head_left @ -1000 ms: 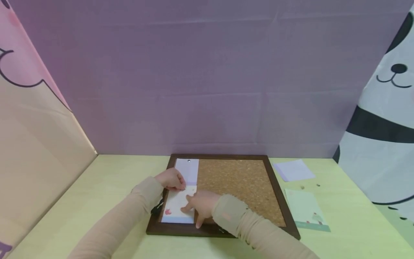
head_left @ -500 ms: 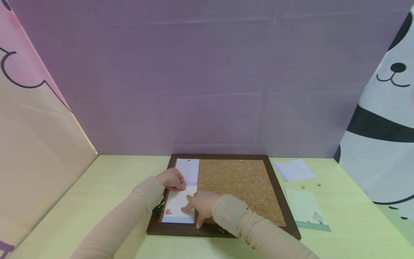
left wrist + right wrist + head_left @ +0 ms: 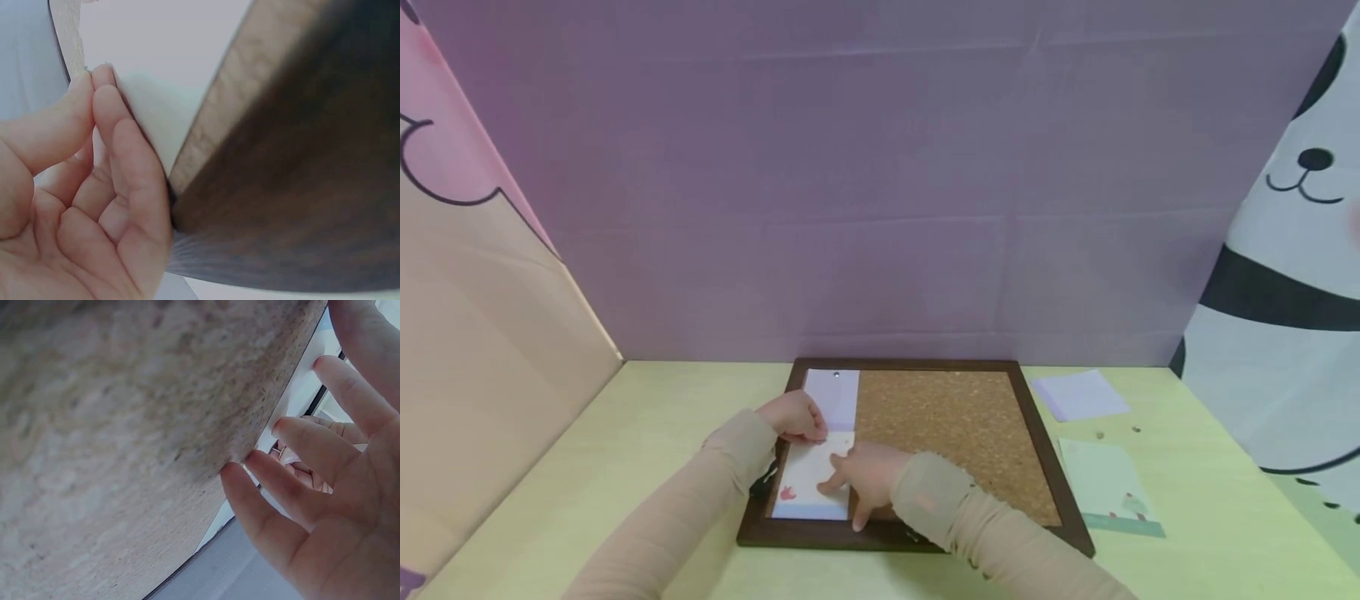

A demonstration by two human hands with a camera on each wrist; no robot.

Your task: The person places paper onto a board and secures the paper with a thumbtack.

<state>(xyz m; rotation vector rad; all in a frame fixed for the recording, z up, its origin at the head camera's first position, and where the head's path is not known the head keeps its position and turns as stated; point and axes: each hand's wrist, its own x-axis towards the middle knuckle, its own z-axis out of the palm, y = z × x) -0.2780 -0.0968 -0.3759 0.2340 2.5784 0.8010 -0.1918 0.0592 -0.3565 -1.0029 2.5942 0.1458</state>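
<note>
A white notepaper (image 3: pixel 808 475) with a red print and a blue lower band lies on the left of a framed corkboard (image 3: pixel 955 442). My left hand (image 3: pixel 797 417) is at its top edge. Thumb and fingertips pinch together there on a small thumbtack, mostly hidden between them, as the left wrist view shows the hand (image 3: pixel 94 169) against the paper (image 3: pixel 156 75). My right hand (image 3: pixel 872 475) rests on the notepaper's right side with fingers spread. In the right wrist view its fingertips (image 3: pixel 287 425) touch the board and paper edge. Above is a lilac notepaper (image 3: pixel 838 400) held by a thumbtack (image 3: pixel 837 375).
Right of the board lie a lilac-edged notepaper (image 3: pixel 1078 394) and a green-banded notepaper (image 3: pixel 1108 483). Between them on the table are small thumbtacks (image 3: pixel 1137 429). The board's dark brown frame (image 3: pixel 842 533) borders the cork. A purple cloth (image 3: pixel 880 183) stands behind the table.
Both hands keep their places on the notepaper. The head view has shifted very slightly; otherwise nothing has visibly moved.
</note>
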